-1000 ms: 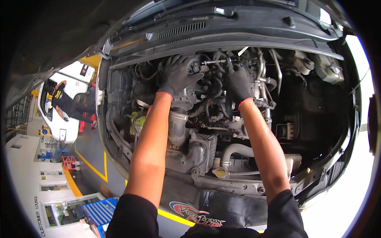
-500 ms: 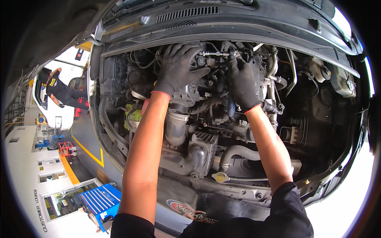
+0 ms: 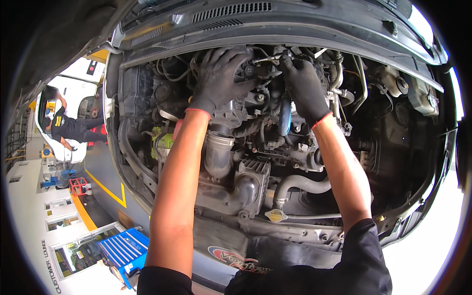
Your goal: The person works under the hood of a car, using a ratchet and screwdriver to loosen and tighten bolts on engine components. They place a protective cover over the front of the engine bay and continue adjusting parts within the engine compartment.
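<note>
My left hand (image 3: 221, 76), in a dark grey knit glove, lies over the upper engine with its fingers spread and thumb apart. Its index fingertip is near the left end of a shiny metal socket extension bar (image 3: 268, 59). At the bar's right end, my right hand (image 3: 306, 88), gloved alike, has its fingers closed round it; the fingertips are partly hidden. Below the right palm a blue-and-black handle-like piece (image 3: 285, 118) points toward me; whether it joins the bar I cannot tell. A black ribbed engine cover (image 3: 235, 114) shows beside my left wrist.
Nearer me are an air duct (image 3: 218, 155), an air filter box (image 3: 253, 184), a radiator hose (image 3: 305, 184) and a radiator cap (image 3: 276, 215). A cowl edge (image 3: 285, 42) bounds the far side. Left outside stand a blue tool cart (image 3: 125, 250) and another person (image 3: 73, 127) by a white vehicle.
The bar now slants, its right end higher. My right hand has turned and closed more, its wrist shifting right and nearer. More of the blue piece shows. The other person has bent.
</note>
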The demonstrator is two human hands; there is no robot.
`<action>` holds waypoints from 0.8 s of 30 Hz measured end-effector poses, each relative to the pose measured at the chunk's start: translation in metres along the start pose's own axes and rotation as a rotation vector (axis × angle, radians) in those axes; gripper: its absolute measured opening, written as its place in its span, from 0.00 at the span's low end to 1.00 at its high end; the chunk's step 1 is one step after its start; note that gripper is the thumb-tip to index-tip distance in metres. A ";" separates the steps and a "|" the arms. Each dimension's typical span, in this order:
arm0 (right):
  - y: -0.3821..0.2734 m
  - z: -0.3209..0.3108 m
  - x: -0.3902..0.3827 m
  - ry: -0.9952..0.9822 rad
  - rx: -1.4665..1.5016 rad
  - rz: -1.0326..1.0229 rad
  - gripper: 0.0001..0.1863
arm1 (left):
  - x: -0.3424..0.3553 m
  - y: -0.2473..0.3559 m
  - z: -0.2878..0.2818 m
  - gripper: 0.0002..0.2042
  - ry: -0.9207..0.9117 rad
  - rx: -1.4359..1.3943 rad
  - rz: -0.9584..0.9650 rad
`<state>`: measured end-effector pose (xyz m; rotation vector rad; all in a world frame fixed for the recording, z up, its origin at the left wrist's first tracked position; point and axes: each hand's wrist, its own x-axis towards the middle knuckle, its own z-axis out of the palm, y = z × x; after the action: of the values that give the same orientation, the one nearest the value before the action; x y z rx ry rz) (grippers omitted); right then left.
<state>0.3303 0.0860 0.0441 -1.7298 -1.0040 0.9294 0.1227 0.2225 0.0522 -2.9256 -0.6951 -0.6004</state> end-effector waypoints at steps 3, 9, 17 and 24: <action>-0.001 0.007 0.004 -0.101 0.265 0.140 0.14 | -0.008 -0.004 0.002 0.32 -0.004 0.017 -0.019; 0.054 -0.024 0.048 -0.690 1.265 0.305 0.17 | 0.006 -0.003 0.007 0.32 0.018 0.000 0.000; -0.003 0.006 0.006 -0.221 0.970 0.341 0.11 | -0.006 -0.009 0.005 0.32 -0.016 0.002 -0.032; 0.068 0.033 0.016 0.061 0.037 -0.251 0.11 | 0.000 -0.004 0.005 0.32 -0.005 0.018 -0.017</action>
<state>0.3228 0.0933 -0.0324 -1.5502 -1.1260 0.7257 0.1228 0.2271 0.0473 -2.9088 -0.7236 -0.5851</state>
